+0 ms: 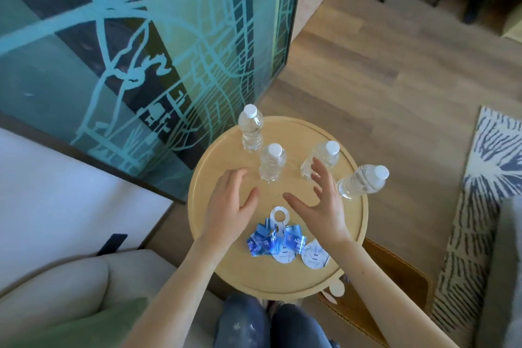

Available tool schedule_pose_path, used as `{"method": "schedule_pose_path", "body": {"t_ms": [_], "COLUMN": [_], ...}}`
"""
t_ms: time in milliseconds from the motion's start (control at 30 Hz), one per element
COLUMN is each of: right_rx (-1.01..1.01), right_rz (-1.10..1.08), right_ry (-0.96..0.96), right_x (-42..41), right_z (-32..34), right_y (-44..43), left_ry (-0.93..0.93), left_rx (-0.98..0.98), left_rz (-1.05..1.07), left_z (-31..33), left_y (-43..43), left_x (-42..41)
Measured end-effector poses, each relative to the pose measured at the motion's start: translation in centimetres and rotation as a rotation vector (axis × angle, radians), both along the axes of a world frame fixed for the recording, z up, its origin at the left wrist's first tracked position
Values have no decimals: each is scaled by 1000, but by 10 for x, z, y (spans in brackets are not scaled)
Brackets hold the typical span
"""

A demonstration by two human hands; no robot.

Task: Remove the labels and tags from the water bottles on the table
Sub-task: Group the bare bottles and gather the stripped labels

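Clear plastic water bottles [271,162], four of them, stand just beyond our fingertips and look bare. Loose labels and tags [282,240] lie between our wrists on the surface [254,271]. Our left hand [228,206] and right hand [319,203] hover spread, holding nothing. The stripping seems done, so next we check each bottle.
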State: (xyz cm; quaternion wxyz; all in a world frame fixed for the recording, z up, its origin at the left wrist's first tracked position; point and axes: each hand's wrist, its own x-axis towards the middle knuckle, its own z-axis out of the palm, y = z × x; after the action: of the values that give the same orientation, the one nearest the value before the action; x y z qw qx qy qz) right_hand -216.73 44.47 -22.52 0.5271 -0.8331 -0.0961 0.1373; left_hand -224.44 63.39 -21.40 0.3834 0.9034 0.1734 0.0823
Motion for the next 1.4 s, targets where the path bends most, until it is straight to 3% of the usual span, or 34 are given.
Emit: {"method": "schedule_pose_path", "body": {"t_ms": [233, 533, 867, 1400], "right_rx": [29, -29, -129, -114], "right_rz": [-18, -195, -352, -499], "right_ry": [1, 38, 109, 97], "right_x": [7, 24, 35, 99], "right_z": [31, -6, -57, -61], "right_y": [17, 79, 113, 122], "left_ry": [-22, 177, 227, 245], "left_rx": [-102, -232, -177, -125], "left_rz": [20, -131, -382, -395], "left_z": [25, -10, -55, -57], "left_y": [26, 105, 127, 132], "left_x": [23, 104, 178, 230]}}
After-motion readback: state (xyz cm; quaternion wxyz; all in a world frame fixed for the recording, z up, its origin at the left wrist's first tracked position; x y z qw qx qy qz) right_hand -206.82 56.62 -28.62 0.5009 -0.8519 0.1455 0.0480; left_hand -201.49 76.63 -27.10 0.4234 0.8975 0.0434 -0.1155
